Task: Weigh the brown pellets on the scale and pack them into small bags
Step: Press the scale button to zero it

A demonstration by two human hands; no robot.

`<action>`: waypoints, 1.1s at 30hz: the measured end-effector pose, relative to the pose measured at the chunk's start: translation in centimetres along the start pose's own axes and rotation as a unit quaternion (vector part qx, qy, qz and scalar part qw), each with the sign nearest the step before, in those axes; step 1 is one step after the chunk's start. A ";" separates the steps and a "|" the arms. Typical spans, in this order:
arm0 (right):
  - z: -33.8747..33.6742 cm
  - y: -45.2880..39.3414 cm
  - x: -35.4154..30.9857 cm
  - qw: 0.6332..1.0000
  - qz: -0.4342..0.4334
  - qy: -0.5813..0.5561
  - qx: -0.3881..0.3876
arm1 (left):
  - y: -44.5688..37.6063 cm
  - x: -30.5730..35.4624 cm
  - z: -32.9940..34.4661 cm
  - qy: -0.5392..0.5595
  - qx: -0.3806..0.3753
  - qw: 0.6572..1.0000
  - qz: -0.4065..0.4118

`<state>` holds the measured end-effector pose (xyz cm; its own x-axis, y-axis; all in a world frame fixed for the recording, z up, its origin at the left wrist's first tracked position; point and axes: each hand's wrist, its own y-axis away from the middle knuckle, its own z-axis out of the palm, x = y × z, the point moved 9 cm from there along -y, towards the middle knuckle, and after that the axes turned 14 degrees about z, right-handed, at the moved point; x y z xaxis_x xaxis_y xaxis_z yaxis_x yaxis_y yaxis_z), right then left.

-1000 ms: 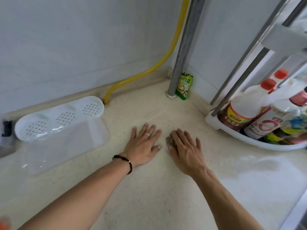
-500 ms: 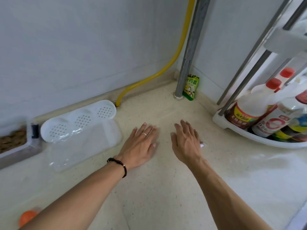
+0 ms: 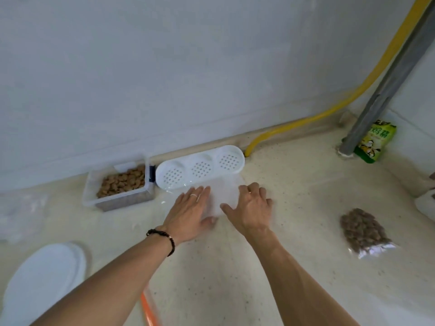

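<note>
**A:** Where did the bag sit?

**B:** I logged an empty clear bag [image 3: 223,196] flat on the counter [image 3: 294,184], just in front of the white perforated holder [image 3: 200,168]. Its long axis ran away from me, far edge toward the holder. I couldn't tell which end was the mouth.

**A:** Hands?

**B:** Left hand [image 3: 190,212] lay flat, fingers straight, on the bag's left side. Right hand [image 3: 251,208] was spread, fingers only slightly bent, pressing its right side. Neither gripped anything.

**A:** Change from half a second before?

**B:** Both hands had moved from bare counter onto the bag. The view swung left, bringing the tub [image 3: 117,187] of pellets [image 3: 122,181] into sight.

**A:** Surroundings?

**B:** The tub stood left of the holder, against the wall. A filled bag [image 3: 362,231] lay well right. A white lid [image 3: 42,278] sat near left, a yellow hose [image 3: 317,116] along the wall, a green packet [image 3: 374,142] by the grey pipe [image 3: 386,90]. The holder stood directly behind the bag.
</note>
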<state>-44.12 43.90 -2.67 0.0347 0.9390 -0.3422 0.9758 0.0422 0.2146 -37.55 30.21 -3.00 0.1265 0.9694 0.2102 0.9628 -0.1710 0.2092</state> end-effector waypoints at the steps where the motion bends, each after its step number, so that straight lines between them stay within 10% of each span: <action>1: 0.1 -0.3 0.0 1.000 0.006 -0.014 0.003 | -0.1 0.1 -0.2 -0.002 0.013 1.000 0.010; 8: -2.4 -0.4 0.1 0.992 -0.013 -0.094 0.084 | 0.7 0.2 -3.3 0.025 0.096 0.995 0.029; 18: -7.8 4.0 -5.5 0.907 -0.062 -0.405 -0.094 | 6.8 -3.4 -10.0 0.230 0.197 0.951 -0.058; 33: 5.0 20.4 -20.3 0.933 -0.005 -0.307 -0.186 | 29.9 -21.1 -9.9 0.145 0.165 0.970 -0.107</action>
<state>-23.84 24.02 4.12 0.2538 0.5706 -0.7810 0.8383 0.2730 0.4719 -13.81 2.90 8.25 -0.1116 0.8780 0.4654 0.9895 0.1417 -0.0300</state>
